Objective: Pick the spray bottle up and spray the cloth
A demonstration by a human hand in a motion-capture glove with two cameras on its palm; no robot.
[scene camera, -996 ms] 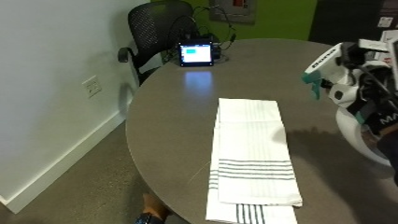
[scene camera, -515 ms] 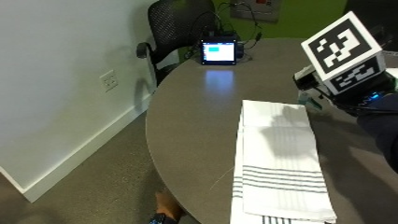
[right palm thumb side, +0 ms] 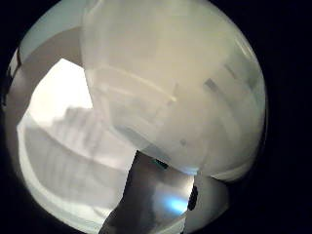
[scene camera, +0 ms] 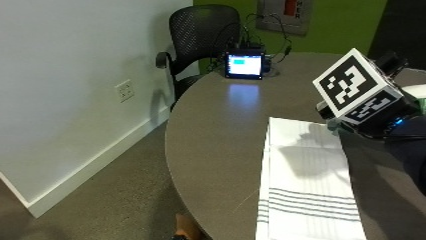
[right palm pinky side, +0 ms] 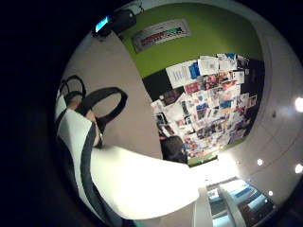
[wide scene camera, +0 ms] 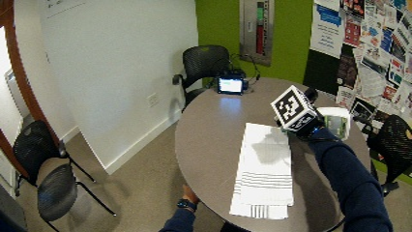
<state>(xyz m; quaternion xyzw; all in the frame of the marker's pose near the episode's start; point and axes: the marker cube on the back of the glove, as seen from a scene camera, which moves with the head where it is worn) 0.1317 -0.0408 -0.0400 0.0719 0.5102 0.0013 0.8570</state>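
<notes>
1. One white cloth with dark stripes near its near end lies flat and lengthwise on the round grey table, toward your right side of it.
2. Your gloved right hand hovers at the cloth's far right corner, above the tabletop.
3. The spray bottle, pale and see-through, sits right against that hand on the side away from the cloth. It fills much of the thumb-side palm view, so it is close to your palm, with the cloth spread beneath.
4. Whether the hand actually grips the bottle cannot be told, as most of the hand is hidden.
5. The hand's shadow falls on the upper half of the cloth.
6. Your bare left hand is down by the table's near edge; its state cannot be made out.
7. At the table's far edge stands a small lit screen, with a black mesh chair behind it.
</notes>
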